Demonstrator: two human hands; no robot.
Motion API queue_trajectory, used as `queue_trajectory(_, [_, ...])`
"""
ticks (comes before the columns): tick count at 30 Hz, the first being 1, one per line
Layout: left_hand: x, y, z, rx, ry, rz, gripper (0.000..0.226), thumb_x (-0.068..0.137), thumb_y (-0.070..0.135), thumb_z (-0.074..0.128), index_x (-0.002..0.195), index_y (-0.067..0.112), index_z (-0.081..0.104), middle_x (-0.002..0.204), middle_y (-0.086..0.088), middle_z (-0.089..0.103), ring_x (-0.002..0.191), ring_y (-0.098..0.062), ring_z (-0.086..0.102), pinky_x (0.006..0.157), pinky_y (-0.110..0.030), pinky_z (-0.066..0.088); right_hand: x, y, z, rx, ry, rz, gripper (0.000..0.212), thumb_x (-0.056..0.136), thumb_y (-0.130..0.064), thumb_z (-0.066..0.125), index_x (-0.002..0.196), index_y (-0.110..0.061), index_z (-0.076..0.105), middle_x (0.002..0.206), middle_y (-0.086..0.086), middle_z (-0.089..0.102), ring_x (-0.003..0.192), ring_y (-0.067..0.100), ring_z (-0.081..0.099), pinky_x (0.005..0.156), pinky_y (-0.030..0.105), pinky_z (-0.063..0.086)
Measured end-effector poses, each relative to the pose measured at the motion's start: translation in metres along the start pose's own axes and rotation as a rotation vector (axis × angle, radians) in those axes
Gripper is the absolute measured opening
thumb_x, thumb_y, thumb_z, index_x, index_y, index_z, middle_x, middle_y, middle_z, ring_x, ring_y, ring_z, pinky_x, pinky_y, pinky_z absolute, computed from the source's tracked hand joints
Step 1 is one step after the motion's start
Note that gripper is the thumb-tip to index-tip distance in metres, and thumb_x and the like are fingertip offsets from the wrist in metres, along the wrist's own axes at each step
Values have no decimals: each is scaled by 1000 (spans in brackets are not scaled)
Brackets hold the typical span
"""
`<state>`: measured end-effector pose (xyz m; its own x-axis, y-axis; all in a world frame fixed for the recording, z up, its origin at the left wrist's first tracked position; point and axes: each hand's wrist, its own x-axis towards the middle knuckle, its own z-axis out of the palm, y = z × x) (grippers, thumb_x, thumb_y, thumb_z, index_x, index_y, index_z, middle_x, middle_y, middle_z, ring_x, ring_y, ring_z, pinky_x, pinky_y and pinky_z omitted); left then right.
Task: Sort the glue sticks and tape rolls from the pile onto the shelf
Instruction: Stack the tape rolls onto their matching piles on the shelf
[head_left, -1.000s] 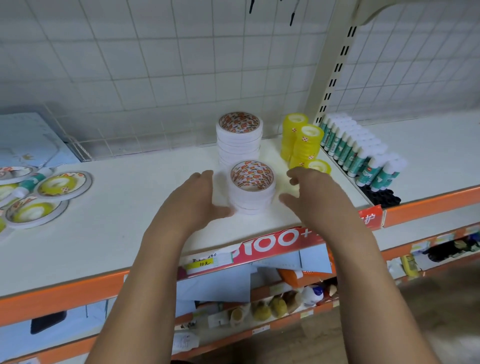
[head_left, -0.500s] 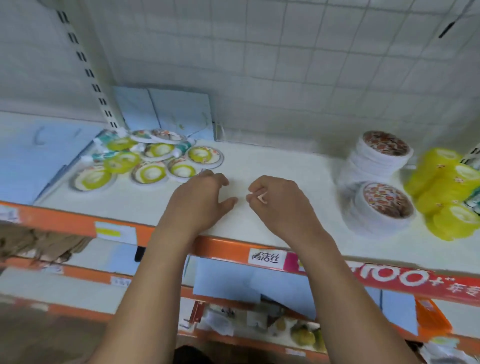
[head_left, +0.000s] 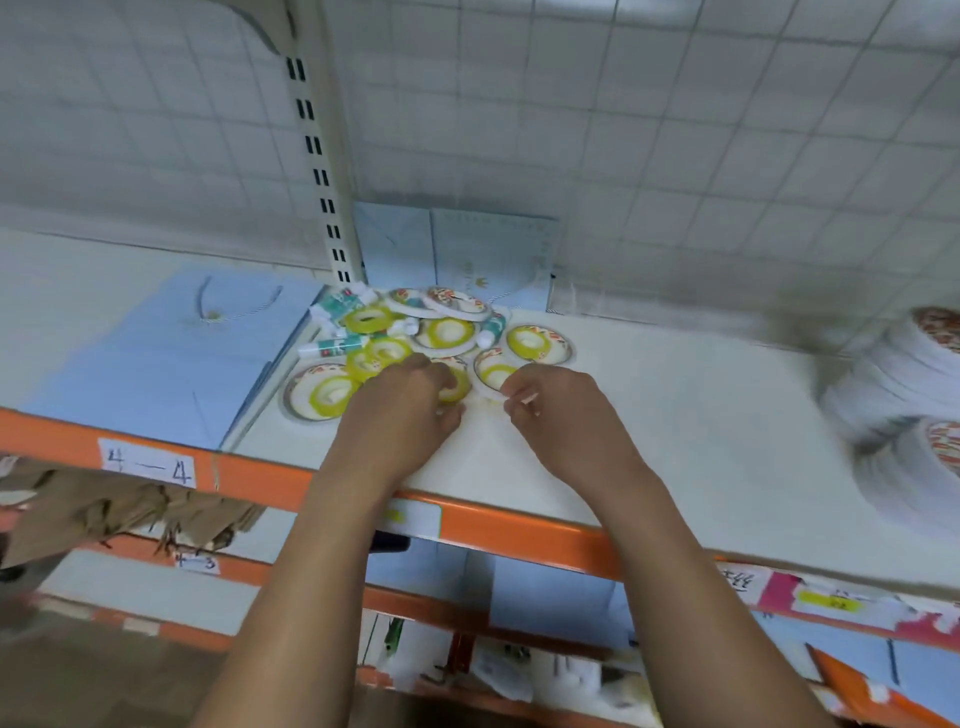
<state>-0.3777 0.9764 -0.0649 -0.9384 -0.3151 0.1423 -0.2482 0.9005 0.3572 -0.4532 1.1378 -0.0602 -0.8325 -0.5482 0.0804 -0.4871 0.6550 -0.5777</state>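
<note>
Status: mid-task, pick phase. Both hands are over the near edge of the pile (head_left: 415, 338). It sits at 11 o'clock from frame centre on the white shelf (head_left: 675, 426), just beside the upright post (head_left: 317, 156).

Left hand (head_left: 405, 410): fingers curled down over a yellow roll (head_left: 454, 388) at the pile's 5 o'clock edge, thumb reaching in below it. Looks like a grab forming. The fingers hide the contact, so we can't confirm a closed grip.

Right hand (head_left: 566, 421): fingers curled, tips at the near rim of a white-rimmed roll (head_left: 493, 371), at 3 o'clock from the left hand. A small pale bit shows at the fingertips. We can't tell what it is, or whether anything is held.

Left to do: about eight tape rolls (head_left: 537, 344) lie flat and overlapping, yellow and white-rimmed mixed. At least three glue sticks (head_left: 335, 347) lie on their sides, mostly on the pile's 9 to 12 o'clock side, some wedged between rolls. None of that is sorted.

Done: white tape stacks (head_left: 904, 405) stand at 3 o'clock at the frame edge, well apart from the pile and heavily blurred. We read those as already placed. No sorted glue sticks are in view.

Judgement: partway through, with a sizeable pile remaining and several more trips likely. Top rolls probably come off before the sticks under them.

Also: blue paper bags (head_left: 156, 353) lie flat at 9 o'clock beyond the post, with more upright at the pile's 12 o'clock.
</note>
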Motion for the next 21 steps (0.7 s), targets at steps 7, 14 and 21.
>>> queue_trajectory(7, [29,-24,6,-22,-55,105,36,91,25,62,126,17,61,128,-2,55,117,-24,53,88,-37,47,9,-10,20,-36,65,81,21,92,-14,55,106,-15,70,106,5,71,97,25,65,86,38,51])
queue_trajectory(14, [50,-31,8,-102,-159,139,41,86,30,70,124,17,64,124,-7,59,117,-25,53,86,-30,43,27,-11,10,-63,169,120,25,89,-7,56,109,-11,71,108,9,70,99,27,64,88,38,50])
queue_trajectory(21, [59,-35,3,-153,-181,136,36,80,29,76,114,21,68,115,-8,55,105,-24,55,76,-29,38,63,-4,9,-169,182,180,30,89,-7,57,118,-10,66,120,13,60,108,29,57,90,34,45])
